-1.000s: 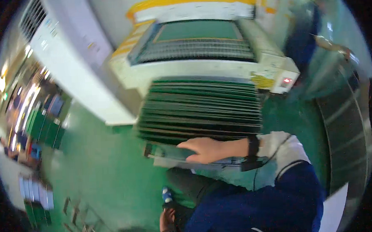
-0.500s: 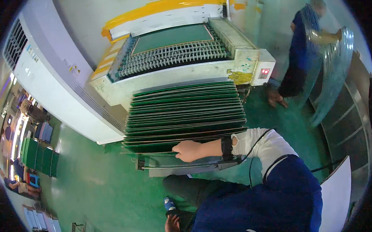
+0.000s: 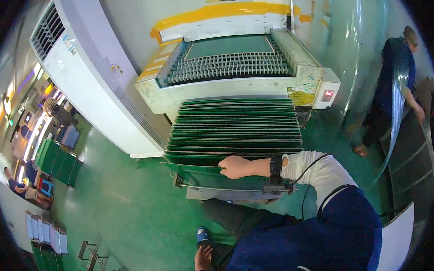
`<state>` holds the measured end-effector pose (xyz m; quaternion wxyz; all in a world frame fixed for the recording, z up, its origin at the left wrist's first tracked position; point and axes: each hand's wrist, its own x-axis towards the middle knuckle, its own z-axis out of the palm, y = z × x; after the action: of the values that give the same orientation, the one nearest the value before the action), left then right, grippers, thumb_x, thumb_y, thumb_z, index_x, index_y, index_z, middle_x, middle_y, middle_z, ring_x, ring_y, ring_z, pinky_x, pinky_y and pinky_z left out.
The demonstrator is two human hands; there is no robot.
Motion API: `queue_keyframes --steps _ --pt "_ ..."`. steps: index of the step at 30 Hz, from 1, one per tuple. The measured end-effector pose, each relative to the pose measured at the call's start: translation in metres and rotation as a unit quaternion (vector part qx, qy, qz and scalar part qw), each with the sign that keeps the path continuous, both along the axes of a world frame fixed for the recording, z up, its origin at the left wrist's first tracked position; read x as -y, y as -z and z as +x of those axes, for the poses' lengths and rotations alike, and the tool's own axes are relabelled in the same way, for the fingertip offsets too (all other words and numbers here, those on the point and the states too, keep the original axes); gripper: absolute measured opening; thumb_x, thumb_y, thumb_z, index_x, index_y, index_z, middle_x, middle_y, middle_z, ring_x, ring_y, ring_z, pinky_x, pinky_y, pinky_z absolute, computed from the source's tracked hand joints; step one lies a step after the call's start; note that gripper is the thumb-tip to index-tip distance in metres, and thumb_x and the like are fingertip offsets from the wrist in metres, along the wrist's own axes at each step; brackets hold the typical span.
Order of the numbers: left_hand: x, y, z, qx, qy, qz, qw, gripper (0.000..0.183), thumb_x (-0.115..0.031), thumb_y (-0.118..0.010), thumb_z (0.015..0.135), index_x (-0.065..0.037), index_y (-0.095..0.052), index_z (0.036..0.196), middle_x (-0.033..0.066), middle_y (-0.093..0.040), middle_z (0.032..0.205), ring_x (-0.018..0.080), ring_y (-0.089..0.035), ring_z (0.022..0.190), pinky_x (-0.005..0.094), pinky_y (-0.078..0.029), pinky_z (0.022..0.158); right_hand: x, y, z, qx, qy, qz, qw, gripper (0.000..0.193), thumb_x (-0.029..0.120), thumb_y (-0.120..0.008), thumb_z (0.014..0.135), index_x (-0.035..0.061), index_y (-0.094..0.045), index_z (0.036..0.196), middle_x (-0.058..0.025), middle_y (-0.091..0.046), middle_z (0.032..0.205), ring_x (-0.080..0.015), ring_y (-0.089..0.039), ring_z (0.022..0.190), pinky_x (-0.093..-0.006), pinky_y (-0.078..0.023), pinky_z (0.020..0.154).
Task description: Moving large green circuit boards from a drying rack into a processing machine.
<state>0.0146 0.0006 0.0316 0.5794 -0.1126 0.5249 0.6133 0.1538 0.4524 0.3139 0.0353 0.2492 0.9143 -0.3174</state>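
While the right hand (image 3: 235, 167) grasps the upper edge of the nearest green board (image 3: 196, 169), its fingers curled and partly hiding that edge, the left hand (image 3: 203, 258) lies loose and half-curled below and to the left of that grip, against a dark trouser leg (image 3: 223, 252). The held board leans at the front of a rack (image 3: 177, 181), extending leftward from the fingers. Just beyond the grip, a row of green boards (image 3: 236, 122) stands on edge, closely spaced. Past that row, a white machine (image 3: 224, 89) bears a flat green panel (image 3: 230, 47) behind its exposed rollers (image 3: 228, 69). Well to the left of the grip stands a tall white cabinet (image 3: 89, 88); far to its right, a co-worker (image 3: 393, 57) stands beside clear sheeting (image 3: 398, 101).
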Motion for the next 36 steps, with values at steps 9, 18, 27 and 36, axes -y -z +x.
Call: queue_keyframes --steps 9,18,27,36 --pt "0.006 0.015 -0.002 -0.001 0.032 0.026 0.999 0.047 -0.041 -0.048 0.094 -0.007 -0.040 0.126 0.0165 -0.055 0.123 0.0289 -0.056 0.108 0.0339 -0.046 0.072 0.005 0.006 -0.005 0.051 -0.075 0.052 0.995 0.027 0.022 -0.056 0.085 -0.0044 -0.061 0.089 -0.0205 -0.060 0.080 -0.0389 -0.060 0.078 -0.0510 -0.046 0.068" --pt "0.006 0.003 0.004 -0.008 0.013 0.023 1.000 0.050 -0.042 -0.050 0.093 -0.009 -0.039 0.129 0.0145 -0.051 0.128 0.0272 -0.055 0.109 0.0318 -0.046 0.073 0.012 -0.014 0.002 -0.029 -0.093 0.087 0.991 0.015 0.009 -0.056 0.071 -0.0040 -0.061 0.076 -0.0210 -0.060 0.072 -0.0388 -0.060 0.068 -0.0501 -0.047 0.061" --pt "0.005 -0.003 0.003 -0.039 0.039 0.011 0.998 0.051 -0.042 -0.054 0.091 -0.009 -0.041 0.127 0.0165 -0.051 0.128 0.0274 -0.054 0.111 0.0299 -0.045 0.072 -0.008 -0.128 0.014 -0.036 -0.147 0.120 0.981 0.026 0.020 -0.059 0.077 -0.0050 -0.060 0.083 -0.0237 -0.060 0.076 -0.0404 -0.059 0.077 -0.0488 -0.045 0.069" --pt "0.007 -0.003 0.002 -0.026 0.012 0.007 1.000 0.038 -0.040 -0.054 0.092 -0.011 -0.047 0.115 0.0161 -0.057 0.118 0.0262 -0.058 0.099 0.0309 -0.049 0.073 -0.026 -0.241 0.054 -0.147 -0.037 0.105 0.983 0.031 0.026 -0.061 0.081 -0.0005 -0.064 0.096 -0.0150 -0.065 0.080 -0.0241 -0.061 0.072 -0.0399 -0.047 0.067"
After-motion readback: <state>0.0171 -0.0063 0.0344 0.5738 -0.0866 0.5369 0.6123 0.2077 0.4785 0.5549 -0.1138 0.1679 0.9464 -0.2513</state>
